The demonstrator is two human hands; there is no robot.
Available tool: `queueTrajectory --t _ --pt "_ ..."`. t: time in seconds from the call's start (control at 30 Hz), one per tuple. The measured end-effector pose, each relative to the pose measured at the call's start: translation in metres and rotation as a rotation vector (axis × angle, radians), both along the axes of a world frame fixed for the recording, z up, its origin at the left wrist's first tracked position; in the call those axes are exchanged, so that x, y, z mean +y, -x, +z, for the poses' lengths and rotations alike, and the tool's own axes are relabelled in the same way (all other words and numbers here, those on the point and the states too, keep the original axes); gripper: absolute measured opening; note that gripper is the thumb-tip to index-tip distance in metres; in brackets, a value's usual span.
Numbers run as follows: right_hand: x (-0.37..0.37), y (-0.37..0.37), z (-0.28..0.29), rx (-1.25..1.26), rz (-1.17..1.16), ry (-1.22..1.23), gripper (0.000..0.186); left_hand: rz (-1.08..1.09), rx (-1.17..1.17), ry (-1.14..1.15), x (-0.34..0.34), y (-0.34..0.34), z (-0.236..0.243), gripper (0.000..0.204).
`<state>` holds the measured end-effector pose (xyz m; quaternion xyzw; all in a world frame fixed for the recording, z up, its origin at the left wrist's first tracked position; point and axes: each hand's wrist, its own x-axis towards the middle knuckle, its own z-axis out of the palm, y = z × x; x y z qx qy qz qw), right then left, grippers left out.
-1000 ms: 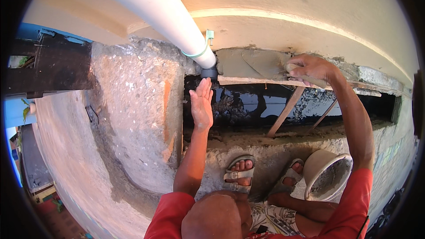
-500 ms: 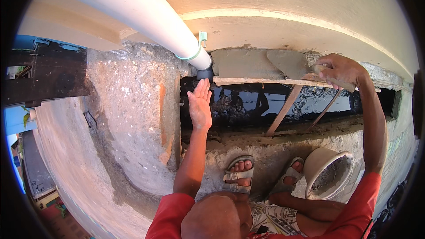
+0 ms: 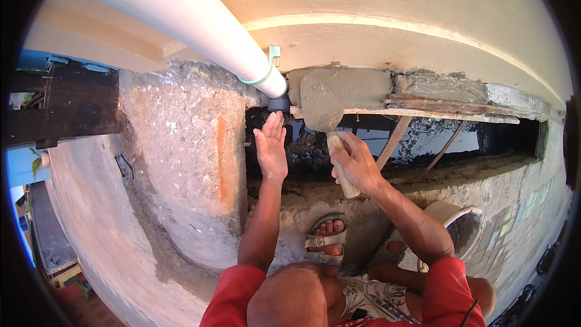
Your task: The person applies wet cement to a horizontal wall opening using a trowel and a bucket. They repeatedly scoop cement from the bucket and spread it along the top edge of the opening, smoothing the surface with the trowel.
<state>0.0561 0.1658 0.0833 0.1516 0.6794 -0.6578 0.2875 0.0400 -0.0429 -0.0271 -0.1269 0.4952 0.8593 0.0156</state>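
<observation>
My left hand [image 3: 271,145] is open, fingers stretched upward just below the dark coupling [image 3: 278,103] at the end of a white pipe [image 3: 215,36]. My right hand [image 3: 356,163] grips the wooden handle of a trowel [image 3: 319,100], whose mortar-coated blade lies against the wet grey mortar band [image 3: 369,85] along the base of the cream wall. Below that band runs a wooden board [image 3: 454,115], over an opening with dark water [image 3: 387,151] and slanted sticks [image 3: 394,142]. My right forearm partly hides a pale bucket [image 3: 463,230] of grey material.
Rough concrete [image 3: 172,169] forms the left side and the ledge under my sandalled feet [image 3: 324,242]. A dark plank structure [image 3: 72,103] is at the far left. The cream wall [image 3: 393,0] overhangs the top, with a small green bracket [image 3: 274,54] beside the pipe.
My right hand has moved from the right end of the mortar band down and left, swinging the trowel blade leftward to beside the pipe. My left hand sits slightly lower, still open.
</observation>
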Motion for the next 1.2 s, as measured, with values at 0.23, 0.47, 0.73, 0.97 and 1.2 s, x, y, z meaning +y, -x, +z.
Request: queueTrajectory --t 0.23,0.47,0.73,0.97,1.2 --pt "-0.012 0.027 0.005 0.047 0.024 -0.084 0.041 -0.008 0.007 -0.012 0.006 0.000 -0.002 0.079" --pt "0.007 0.019 0.008 0.015 -0.061 -0.136 0.032 -0.010 -0.002 -0.031 0.009 -0.001 -0.004 0.078" --pt "0.044 -0.003 -0.001 0.000 -0.272 -0.095 0.037 -0.037 0.009 -0.038 0.011 0.001 -0.008 0.075" --pt "0.034 -0.037 -0.012 0.010 -0.432 -0.055 0.036 -0.041 -0.012 -0.042 0.022 0.003 -0.009 0.077" --pt "0.017 -0.078 -0.005 -0.023 -0.516 0.012 0.037 -0.040 -0.009 -0.037 0.018 0.003 -0.009 0.082"
